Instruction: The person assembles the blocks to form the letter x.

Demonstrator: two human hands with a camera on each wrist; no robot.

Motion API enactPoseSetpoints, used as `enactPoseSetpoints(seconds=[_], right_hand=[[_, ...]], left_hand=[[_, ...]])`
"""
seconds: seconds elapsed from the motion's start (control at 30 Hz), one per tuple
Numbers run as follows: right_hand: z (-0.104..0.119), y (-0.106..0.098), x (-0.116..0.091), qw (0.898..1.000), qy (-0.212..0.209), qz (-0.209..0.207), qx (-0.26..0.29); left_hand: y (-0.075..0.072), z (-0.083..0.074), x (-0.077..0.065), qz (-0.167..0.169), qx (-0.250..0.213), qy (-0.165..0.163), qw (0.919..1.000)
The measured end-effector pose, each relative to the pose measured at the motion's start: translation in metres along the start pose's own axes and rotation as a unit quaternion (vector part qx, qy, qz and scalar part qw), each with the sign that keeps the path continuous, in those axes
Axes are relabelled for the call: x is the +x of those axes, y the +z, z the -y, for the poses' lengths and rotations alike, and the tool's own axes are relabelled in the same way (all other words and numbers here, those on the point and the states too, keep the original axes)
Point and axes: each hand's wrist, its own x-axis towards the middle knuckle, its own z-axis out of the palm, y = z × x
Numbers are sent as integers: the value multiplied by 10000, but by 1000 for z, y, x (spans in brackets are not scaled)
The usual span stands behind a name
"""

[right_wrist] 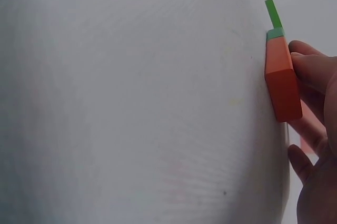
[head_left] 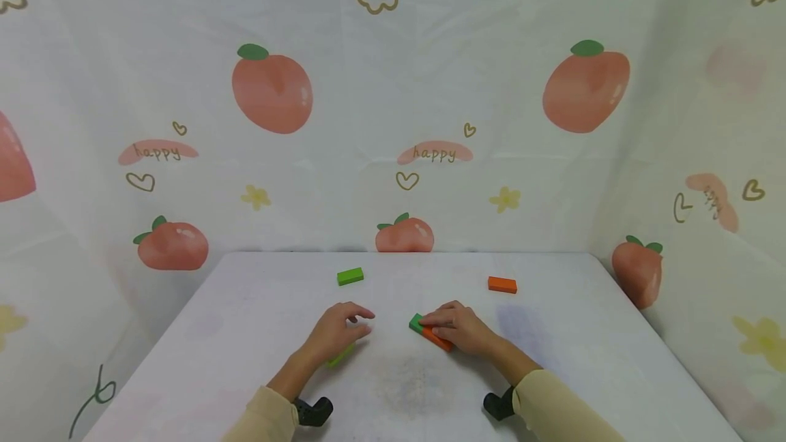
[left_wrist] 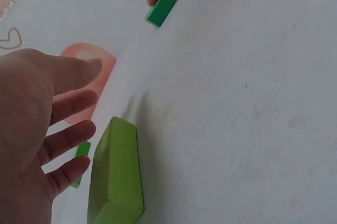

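Mid-table, an orange block (head_left: 437, 340) and a darker green block (head_left: 415, 322) lie end to end in a slanted line. My right hand (head_left: 460, 327) holds the orange block, its fingertips close to the seam with the green one. In the right wrist view, the thumb lies along the side of the orange block (right_wrist: 281, 79). My left hand (head_left: 338, 329) hovers with fingers loosely spread and nothing between them. Below it a lime green block (head_left: 341, 355) rests on the table, partly hidden by the hand; the left wrist view shows this lime block (left_wrist: 124, 171) beside the fingers.
Toward the back of the white table (head_left: 276, 305) lie another lime green block (head_left: 350, 276) on the left and another orange block (head_left: 502, 284) on the right. A white curtain printed with fruit (head_left: 272, 94) rises behind and along the sides.
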Motion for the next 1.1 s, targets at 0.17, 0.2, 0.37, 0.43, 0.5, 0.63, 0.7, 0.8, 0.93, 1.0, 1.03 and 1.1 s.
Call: enactPoseSetpoints(seconds=[0.17, 0.2, 0.37, 0.43, 0.5, 0.63, 0.7, 0.8, 0.93, 1.0, 1.03, 1.1], right_hand=[[0, 0, 0, 10000, -24, -28, -9], [0, 0, 0, 10000, -41, -31, 5], [0, 0, 0, 10000, -72, -6, 61], [0, 0, 0, 10000, -65, -2, 66], [0, 0, 0, 9999, -66, -25, 78], [-1, 0, -1, 9999, -109, -68, 34], [-1, 0, -1, 9999, -122, -72, 41], [-1, 0, -1, 10000, -79, -33, 49], [0, 0, 0, 10000, -13, 13, 80], [0, 0, 1, 10000, 19, 15, 81], [1, 0, 1, 10000, 34, 16, 84], [1, 0, 0, 10000, 60, 18, 70]], left_hand=[[-1, 3, -2, -20, 24, -14, 10000], [-1, 3, -3, -24, 23, -18, 10000], [-1, 5, -5, -12, 7, -31, 10000], [-1, 5, -6, -11, 12, -16, 10000], [0, 6, -6, -26, 7, -9, 10000], [1, 7, -7, -63, 66, 50, 9999], [1, 8, -8, -70, 114, 63, 9999], [1, 9, -9, -73, 173, 83, 9998], [1, 10, -11, -105, 150, 94, 9998], [1, 10, -12, -113, 127, 121, 9998], [1, 10, -12, -105, 113, 117, 9998], [1, 11, -13, -73, 136, 120, 9998]])
